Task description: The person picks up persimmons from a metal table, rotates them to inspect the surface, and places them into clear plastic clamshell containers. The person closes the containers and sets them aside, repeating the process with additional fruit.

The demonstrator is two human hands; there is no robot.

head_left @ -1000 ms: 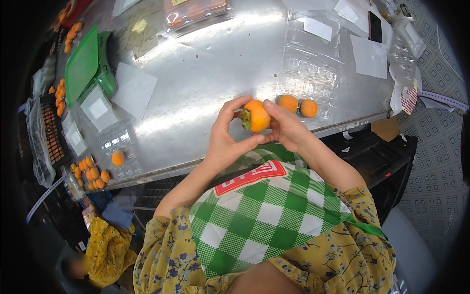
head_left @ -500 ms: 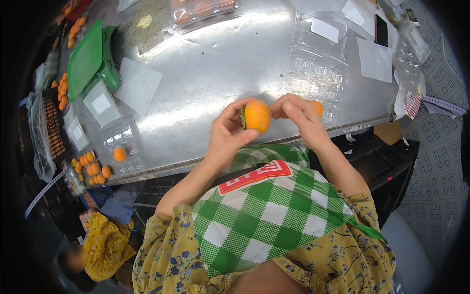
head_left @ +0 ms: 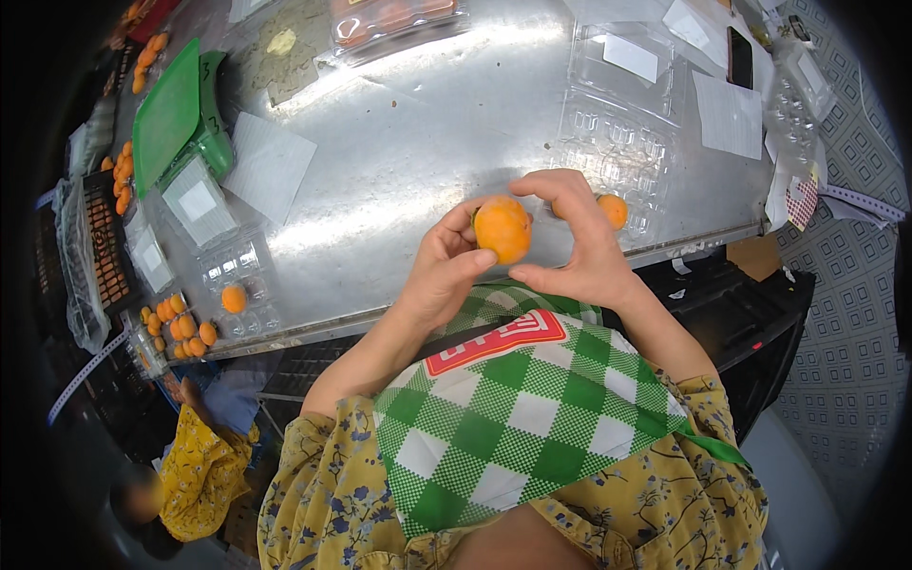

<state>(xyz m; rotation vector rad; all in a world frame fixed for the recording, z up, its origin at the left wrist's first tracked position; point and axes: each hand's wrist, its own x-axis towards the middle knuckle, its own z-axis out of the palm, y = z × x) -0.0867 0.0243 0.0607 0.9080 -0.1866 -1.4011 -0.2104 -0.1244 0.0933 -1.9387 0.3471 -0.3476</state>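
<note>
My left hand holds an orange persimmon over the near edge of the metal table, the thumb below and the fingers behind it. Around the fruit's right side curves my right hand, thumb and fingers apart and nothing gripped between them. Just beyond that hand lies an open clear plastic tray with moulded cups. One persimmon sits at the tray's near end; another orange patch is partly hidden behind my right fingers.
To the left are a green plastic box, white padded sheets, and a second clear tray holding one persimmon. Several persimmons lie by the near left corner. A packed tray stands far back; a phone lies far right. Another person's yellow sleeve shows lower left.
My right hand has opened, its thumb and fingers spreading around the persimmon. The fruit has turned in my left hand, hiding most of its green leafy cap. The other person's arm has shifted.
</note>
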